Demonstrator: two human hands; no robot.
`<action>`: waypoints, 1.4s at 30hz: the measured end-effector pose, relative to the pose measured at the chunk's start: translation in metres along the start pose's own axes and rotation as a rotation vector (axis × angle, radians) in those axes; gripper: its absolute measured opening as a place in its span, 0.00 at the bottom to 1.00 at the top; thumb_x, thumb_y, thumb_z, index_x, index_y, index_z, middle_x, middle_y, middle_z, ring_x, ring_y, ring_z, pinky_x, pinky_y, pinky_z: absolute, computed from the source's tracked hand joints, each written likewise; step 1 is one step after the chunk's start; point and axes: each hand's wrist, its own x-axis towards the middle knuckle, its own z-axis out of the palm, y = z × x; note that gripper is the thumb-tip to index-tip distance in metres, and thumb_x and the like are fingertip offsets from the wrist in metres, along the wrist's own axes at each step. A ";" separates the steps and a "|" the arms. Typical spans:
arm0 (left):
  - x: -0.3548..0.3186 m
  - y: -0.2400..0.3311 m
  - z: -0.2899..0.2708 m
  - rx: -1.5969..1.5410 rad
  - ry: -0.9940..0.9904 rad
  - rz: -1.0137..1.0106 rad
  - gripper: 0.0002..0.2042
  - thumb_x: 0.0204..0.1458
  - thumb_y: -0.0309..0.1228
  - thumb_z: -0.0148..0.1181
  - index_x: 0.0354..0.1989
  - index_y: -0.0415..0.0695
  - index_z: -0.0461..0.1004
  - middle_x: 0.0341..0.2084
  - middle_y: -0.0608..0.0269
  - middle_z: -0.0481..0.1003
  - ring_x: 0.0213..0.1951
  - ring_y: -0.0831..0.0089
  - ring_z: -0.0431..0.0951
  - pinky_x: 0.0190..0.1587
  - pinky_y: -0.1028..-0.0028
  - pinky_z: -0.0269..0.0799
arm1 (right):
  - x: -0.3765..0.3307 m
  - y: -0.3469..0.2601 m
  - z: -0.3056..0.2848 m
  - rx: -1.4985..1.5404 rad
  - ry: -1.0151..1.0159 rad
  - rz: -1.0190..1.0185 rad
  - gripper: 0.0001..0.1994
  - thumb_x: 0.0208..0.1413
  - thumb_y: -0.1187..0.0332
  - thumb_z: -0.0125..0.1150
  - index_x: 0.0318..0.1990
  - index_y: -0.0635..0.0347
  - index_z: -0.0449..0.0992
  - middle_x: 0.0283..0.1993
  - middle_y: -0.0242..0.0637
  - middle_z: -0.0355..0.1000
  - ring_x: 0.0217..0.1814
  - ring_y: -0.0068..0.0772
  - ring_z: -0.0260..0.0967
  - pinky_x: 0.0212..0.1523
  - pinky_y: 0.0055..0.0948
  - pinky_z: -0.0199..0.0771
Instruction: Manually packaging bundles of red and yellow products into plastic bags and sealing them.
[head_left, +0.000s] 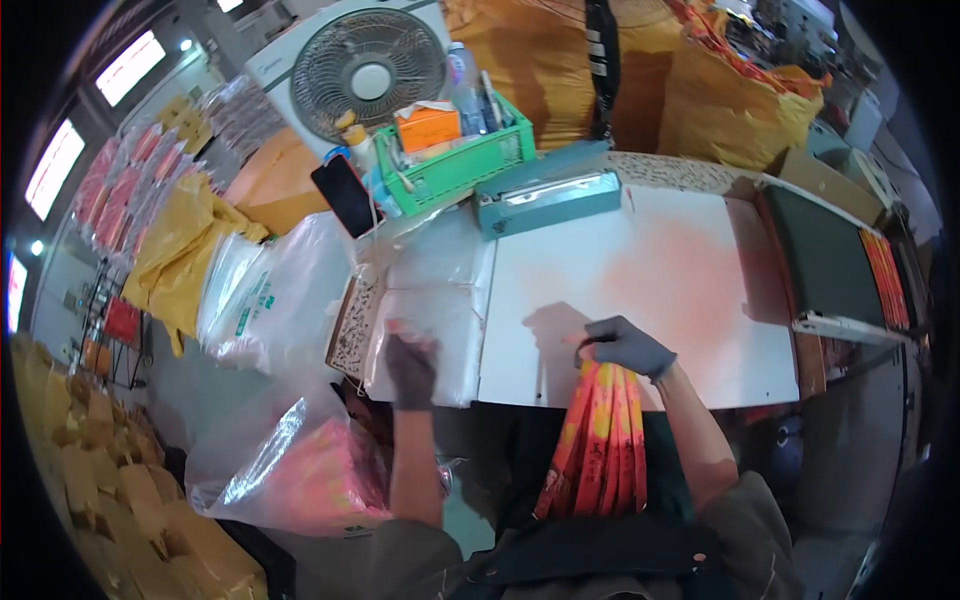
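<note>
My right hand [630,346], in a grey glove with bare fingertips, is closed on the top end of a bunch of long, flat red-and-yellow packets [603,440]. Fanned out, they hang below it past the table's front edge. My left hand [411,370], gloved the same way, is over a stack of clear plastic bags [428,315] at the table's left end. Motion smears its fingers, so I cannot make out whether they hold a bag.
A teal bag sealer [548,203] stands at the back of the white tabletop [560,270]. Behind are a green crate [460,170], a phone [345,195] and a fan [370,75]. Low on the left sits a clear bag of red packets [330,470]. A conveyor belt [815,255] carries more packets at right.
</note>
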 end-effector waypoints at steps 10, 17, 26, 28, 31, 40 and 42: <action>-0.039 -0.075 0.022 -0.557 -0.507 -0.502 0.06 0.59 0.33 0.48 0.37 0.45 0.67 0.21 0.71 0.66 0.20 0.84 0.65 0.24 0.79 0.66 | -0.014 -0.001 -0.001 -0.007 0.039 -0.089 0.04 0.51 0.74 0.55 0.32 0.65 0.70 0.32 0.35 0.73 0.36 0.24 0.71 0.41 0.25 0.69; -0.070 -0.068 0.090 0.557 -0.669 0.065 0.04 0.58 0.28 0.47 0.33 0.44 0.67 0.19 0.67 0.68 0.19 0.80 0.68 0.25 0.79 0.69 | -0.013 -0.016 0.010 -0.073 0.021 -0.119 0.06 0.49 0.74 0.54 0.33 0.66 0.74 0.31 0.33 0.73 0.37 0.21 0.68 0.41 0.23 0.67; -0.043 -0.064 0.064 -0.576 -0.290 -0.654 0.06 0.56 0.28 0.45 0.37 0.44 0.70 0.27 0.62 0.72 0.29 0.72 0.74 0.45 0.63 0.73 | -0.024 -0.015 -0.002 -0.077 0.099 -0.068 0.06 0.48 0.74 0.52 0.31 0.66 0.74 0.30 0.34 0.73 0.35 0.23 0.69 0.41 0.23 0.68; -0.020 -0.075 0.045 -0.306 -0.592 -0.348 0.04 0.56 0.28 0.47 0.34 0.46 0.69 0.20 0.66 0.67 0.22 0.77 0.68 0.31 0.73 0.71 | -0.025 -0.023 0.004 -0.017 0.040 -0.110 0.05 0.49 0.74 0.54 0.32 0.66 0.75 0.31 0.35 0.74 0.36 0.22 0.70 0.41 0.23 0.69; -0.060 -0.077 0.094 0.519 -0.350 0.248 0.05 0.55 0.29 0.52 0.28 0.44 0.65 0.16 0.71 0.60 0.19 0.83 0.61 0.22 0.78 0.59 | -0.035 -0.040 0.015 -0.064 -0.005 -0.156 0.08 0.49 0.74 0.55 0.36 0.66 0.75 0.31 0.35 0.74 0.35 0.22 0.69 0.41 0.23 0.68; -0.115 -0.107 0.045 0.878 -0.856 0.546 0.14 0.47 0.39 0.64 0.30 0.43 0.68 0.16 0.60 0.68 0.18 0.66 0.69 0.23 0.70 0.63 | -0.018 0.023 -0.001 0.157 0.199 -0.158 0.39 0.54 0.60 0.58 0.67 0.66 0.43 0.51 0.42 0.68 0.54 0.26 0.63 0.55 0.25 0.60; -0.106 -0.112 0.044 0.863 -0.752 0.554 0.16 0.48 0.39 0.64 0.26 0.41 0.66 0.16 0.59 0.67 0.19 0.69 0.67 0.23 0.72 0.62 | -0.023 0.035 0.017 0.324 0.277 -0.222 0.41 0.54 0.57 0.58 0.67 0.66 0.40 0.60 0.45 0.62 0.62 0.29 0.57 0.61 0.27 0.55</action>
